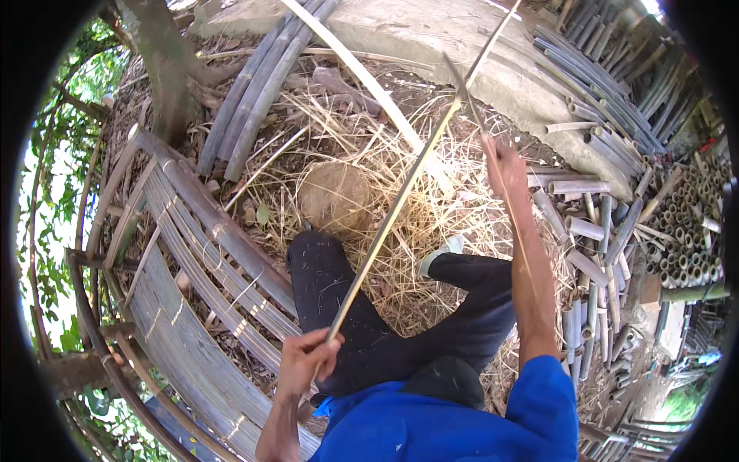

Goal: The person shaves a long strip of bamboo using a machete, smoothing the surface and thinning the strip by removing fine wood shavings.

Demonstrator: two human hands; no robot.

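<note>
- Left hand [308, 358] grasps a long bamboo strip [402, 196] by its near end; the strip slants above the shavings [485, 215].
- Right hand [506, 165] is wrapped around a knife [453, 73], blade crossing the strip.
- Likely light, springy, sharp-edged; best gripped at the end, clear of the blade.

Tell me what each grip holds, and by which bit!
The left grip holds a bamboo strip by its near end. The right grip holds a knife behind its blade; the held part is mostly hidden.

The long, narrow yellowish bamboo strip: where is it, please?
In the head view, the strip slants up rightward from the left hand through the centre, crossing a thin dark blade.
</note>
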